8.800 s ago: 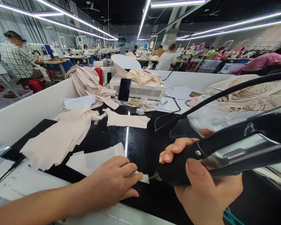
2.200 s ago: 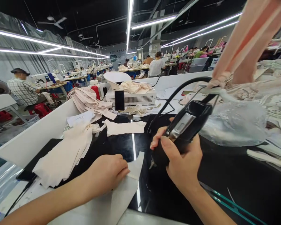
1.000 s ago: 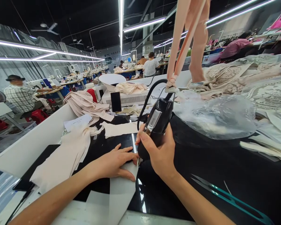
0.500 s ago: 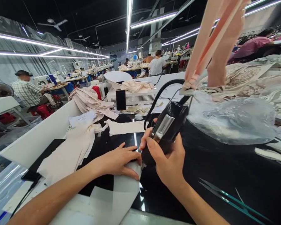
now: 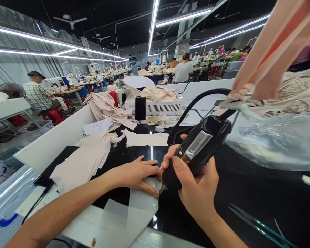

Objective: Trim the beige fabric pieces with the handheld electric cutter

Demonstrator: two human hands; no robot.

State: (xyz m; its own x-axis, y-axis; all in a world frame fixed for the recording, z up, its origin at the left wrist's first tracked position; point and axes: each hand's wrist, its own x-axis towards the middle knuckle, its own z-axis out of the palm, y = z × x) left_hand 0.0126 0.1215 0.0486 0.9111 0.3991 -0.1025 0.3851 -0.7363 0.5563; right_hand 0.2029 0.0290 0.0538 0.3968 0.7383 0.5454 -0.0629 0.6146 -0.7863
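My right hand (image 5: 198,179) is wrapped around a black corded hand tool (image 5: 196,146) with a silver metal plate. The tool is tilted, its lower end close to the tabletop. Peach fabric strips (image 5: 263,55) are tied to its upper end and run up out of view. Flat and with its fingers spread, my left hand (image 5: 136,175) presses on a pale, thin strip of material (image 5: 142,213) that hangs over the front edge of the table. The fingertips of my left hand lie right beside the tool's lower end. The tool's exact kind is unclear.
Turquoise-handled tweezers (image 5: 258,224) lie on the black tabletop (image 5: 237,179) at the right. A stack of pale cut fabric (image 5: 80,165) lies at the left. A phone (image 5: 140,108) leans on a white box (image 5: 157,105) at the back. A clear plastic bag (image 5: 276,144) sits at right.
The whole view has shifted, so most things appear farther right. Both hands keep about the same pose, the tool still beside the left fingertips.
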